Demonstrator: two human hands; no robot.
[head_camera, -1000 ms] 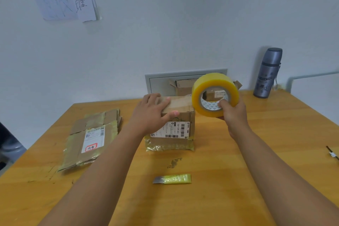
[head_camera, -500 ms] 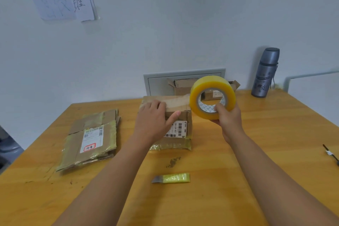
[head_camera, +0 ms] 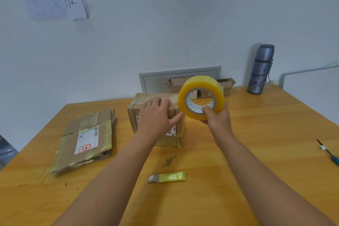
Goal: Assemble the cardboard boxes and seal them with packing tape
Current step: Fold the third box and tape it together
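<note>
**Taping the box shut**

Head view: The left hand [head_camera: 156, 117] lies flat on top of the cardboard box [head_camera: 156, 115], fingers straight, pressing it down. The box sits in the middle of the desk [head_camera: 256, 152], toward the far edge. The right hand [head_camera: 217, 121] grips the tape roll [head_camera: 200, 97], held up just beside the box's right side. The tape could go on crooked or stick to itself if the roll tips. The box could slide if the flat hand lifts.

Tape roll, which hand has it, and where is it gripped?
The right hand holds the tape roll by its lower rim, thumb inside the core.
</note>
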